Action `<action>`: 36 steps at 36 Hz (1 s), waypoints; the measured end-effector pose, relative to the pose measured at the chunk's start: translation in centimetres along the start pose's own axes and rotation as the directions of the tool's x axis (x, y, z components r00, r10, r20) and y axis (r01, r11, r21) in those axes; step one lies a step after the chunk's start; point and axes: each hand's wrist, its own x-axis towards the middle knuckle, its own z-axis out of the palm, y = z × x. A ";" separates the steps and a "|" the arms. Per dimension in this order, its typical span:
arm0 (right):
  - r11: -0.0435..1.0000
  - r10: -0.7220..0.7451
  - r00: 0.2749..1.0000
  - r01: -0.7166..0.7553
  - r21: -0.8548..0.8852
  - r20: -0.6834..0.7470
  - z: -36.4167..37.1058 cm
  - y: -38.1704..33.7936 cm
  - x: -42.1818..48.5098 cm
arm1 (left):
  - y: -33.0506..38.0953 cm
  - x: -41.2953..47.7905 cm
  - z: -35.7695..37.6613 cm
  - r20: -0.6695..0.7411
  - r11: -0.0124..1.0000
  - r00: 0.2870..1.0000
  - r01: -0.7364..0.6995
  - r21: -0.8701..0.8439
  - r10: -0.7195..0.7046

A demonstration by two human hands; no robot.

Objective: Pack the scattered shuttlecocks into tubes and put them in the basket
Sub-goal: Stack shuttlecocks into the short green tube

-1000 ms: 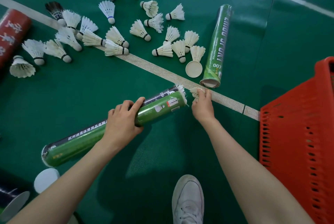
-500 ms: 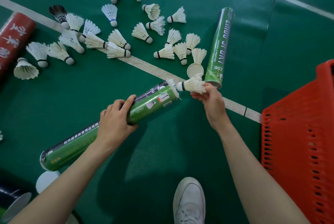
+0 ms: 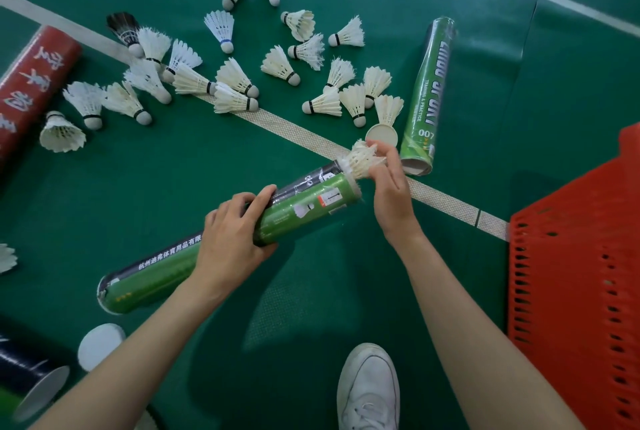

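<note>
Most shuttlecocks point(image 3: 278, 65) unpacked; your left hand point(image 3: 228, 242) grips tube point(image 3: 311, 207), right hand point(image 3: 391, 194) pinches shuttlecock point(image 3: 362, 159) at mouth; basket point(image 3: 571, 256) step pending.

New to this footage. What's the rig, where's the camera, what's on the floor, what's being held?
There is no robot here. One wide-angle camera sits on a person's head and looks down at their bare arms over a green court floor. The left hand grips a green tube around its middle. The right hand pinches a shuttlecock at the tube's open mouth, feathers sticking out. On the floor lie many loose shuttlecocks, a second green tube, a red tube at the left edge and a white cap. A red basket is on the right, and a white shoe shows at the bottom.
</note>
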 end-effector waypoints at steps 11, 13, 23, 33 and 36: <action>0.996 -0.079 0.996 0.078 0.030 0.043 2.4 -0.2 -0.2 | -0.2 0.1 0.0 -0.005 1.000 1.000 0.013 0.015 -0.013; 0.996 -0.073 0.997 0.071 0.057 0.031 2.8 -0.1 0.0 | -0.3 0.3 0.0 -0.017 0.999 0.999 0.029 0.018 -0.029; 0.998 -0.022 0.996 0.027 0.059 -0.083 3.3 -0.2 1.9 | -0.2 1.2 -0.7 -0.043 0.998 0.997 0.058 0.039 -0.056; 0.997 0.042 0.999 -0.040 0.065 -0.029 5.9 -0.5 2.0 | -0.6 1.7 -1.3 -0.068 0.993 0.992 0.113 0.033 -0.111; 0.995 0.084 0.990 -0.090 0.046 0.109 6.8 -0.6 2.9 | -1.3 2.3 -1.8 -0.073 0.989 0.987 0.146 0.029 -0.144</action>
